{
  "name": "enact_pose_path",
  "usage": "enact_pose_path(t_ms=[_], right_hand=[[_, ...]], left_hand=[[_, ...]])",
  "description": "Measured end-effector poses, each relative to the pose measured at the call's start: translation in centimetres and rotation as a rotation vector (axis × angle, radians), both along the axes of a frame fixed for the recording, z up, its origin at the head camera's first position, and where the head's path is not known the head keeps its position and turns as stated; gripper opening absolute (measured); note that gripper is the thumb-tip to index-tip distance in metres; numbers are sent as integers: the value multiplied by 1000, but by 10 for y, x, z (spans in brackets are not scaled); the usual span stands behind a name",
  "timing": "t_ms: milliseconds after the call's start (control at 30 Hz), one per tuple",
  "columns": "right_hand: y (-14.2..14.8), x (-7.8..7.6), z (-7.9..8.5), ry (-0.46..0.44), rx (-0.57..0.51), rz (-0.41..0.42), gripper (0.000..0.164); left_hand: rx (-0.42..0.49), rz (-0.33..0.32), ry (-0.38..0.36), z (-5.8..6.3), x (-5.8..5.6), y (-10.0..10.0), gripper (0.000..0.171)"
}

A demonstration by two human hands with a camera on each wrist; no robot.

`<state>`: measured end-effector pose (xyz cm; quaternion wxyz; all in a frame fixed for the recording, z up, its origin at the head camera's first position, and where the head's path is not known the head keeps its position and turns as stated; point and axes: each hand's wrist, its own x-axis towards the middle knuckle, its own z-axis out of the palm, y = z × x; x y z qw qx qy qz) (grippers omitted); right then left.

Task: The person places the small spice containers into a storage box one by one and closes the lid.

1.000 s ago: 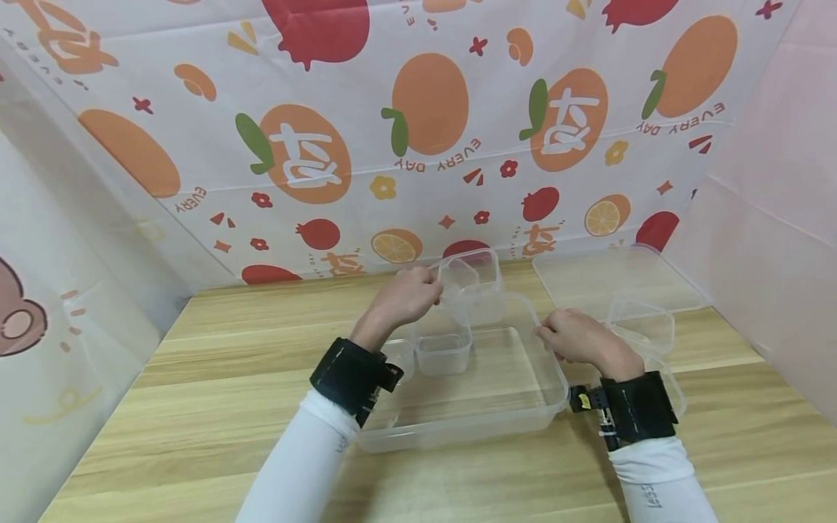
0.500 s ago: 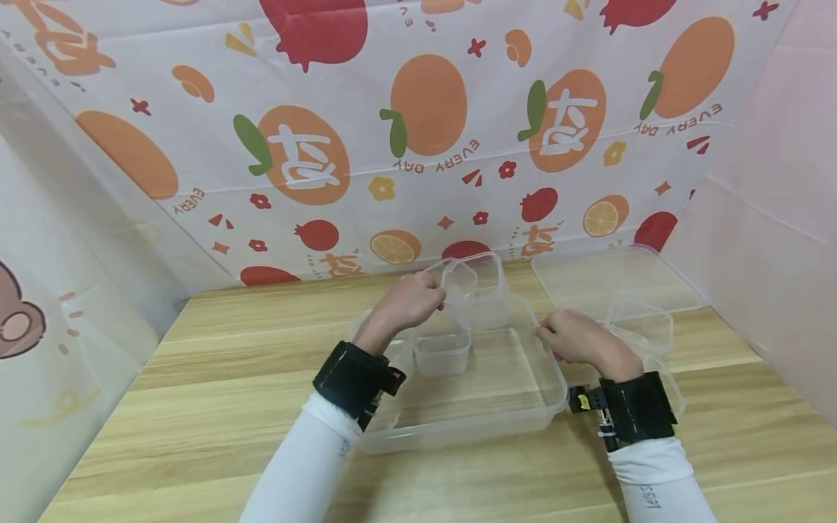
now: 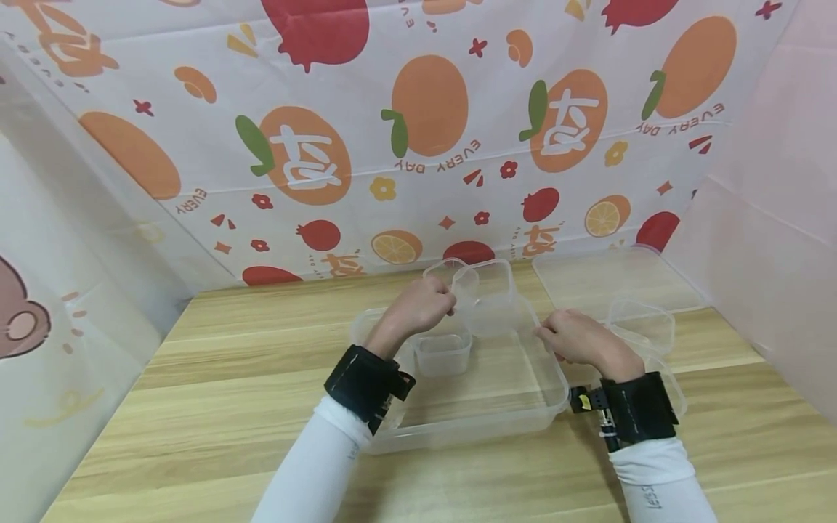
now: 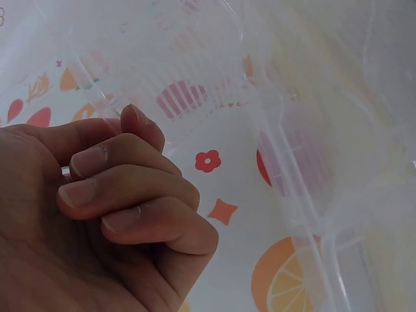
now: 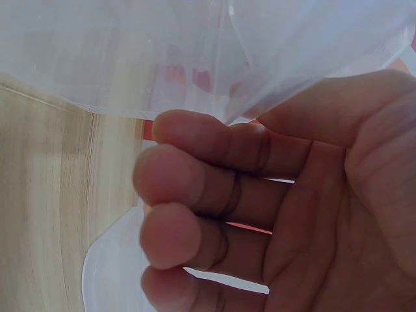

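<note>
In the head view a large clear plastic box (image 3: 458,438) lies on the wooden table, with a small clear container (image 3: 443,357) upright inside it, front left of centre. My left hand (image 3: 418,309) pinches the rim of another small clear container (image 3: 490,294), held tilted over the box's back part. In the left wrist view its thumb and index finger (image 4: 78,138) meet at the clear rim, other fingers curled. My right hand (image 3: 578,340) pinches the box's right rim between thumb and fingers (image 5: 188,130). A further clear rim (image 3: 451,267) shows behind my left hand, partly hidden.
A large flat clear lid (image 3: 621,280) lies at the table's back right. Small clear lids (image 3: 644,323) lie near my right wrist, partly hidden by it. A fruit-printed cloth (image 3: 431,181) hangs behind the table (image 3: 196,407).
My left hand has moved a little right and toward me, carrying the small container farther over the large box. My right hand stays on the box's rim.
</note>
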<state>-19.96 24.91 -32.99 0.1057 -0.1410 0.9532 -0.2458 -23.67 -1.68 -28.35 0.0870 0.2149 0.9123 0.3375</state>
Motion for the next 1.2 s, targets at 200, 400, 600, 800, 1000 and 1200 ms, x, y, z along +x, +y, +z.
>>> enact_pose_path(t_ms=[200, 400, 600, 800, 1000, 1200], right_hand=[[0, 1, 0, 22, 13, 11, 37], [1, 2, -2, 23, 15, 10, 39], [1, 1, -2, 26, 12, 16, 39], [1, 0, -1, 32, 3, 10, 36], [0, 0, 0, 23, -2, 7, 35], [1, 0, 0, 21, 1, 6, 36]], left_hand=[[-1, -11, 14, -2, 1, 2, 29], [32, -8, 0, -4, 1, 7, 30], [50, -7, 12, -5, 2, 11, 31], [58, -8, 1, -7, 1, 14, 34], [64, 3, -16, -9, 1, 17, 34], [74, 4, -49, -12, 1, 19, 33]])
